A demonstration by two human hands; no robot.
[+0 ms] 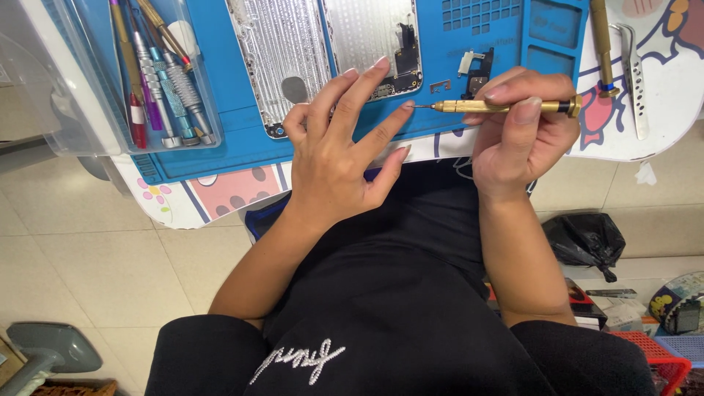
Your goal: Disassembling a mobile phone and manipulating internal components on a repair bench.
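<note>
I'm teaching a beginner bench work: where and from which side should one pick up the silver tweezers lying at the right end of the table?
Probably pinch the tweezers across the wide perforated middle, coming straight down from above. They lie flat on the white patterned mat, lengthwise away from the person, so only the top face is open. The brass tool lies close on one side, so approach from the other, free side.

Single head-worn view, steeply downward, close over blue mat (220, 139).

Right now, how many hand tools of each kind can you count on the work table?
Gold-coloured brass screwdrivers: 2, one in the right hand, one lying on the table
Silver metal tweezers: 1
Slim drivers in the clear plastic tray: about 6
Total: about 9
</note>
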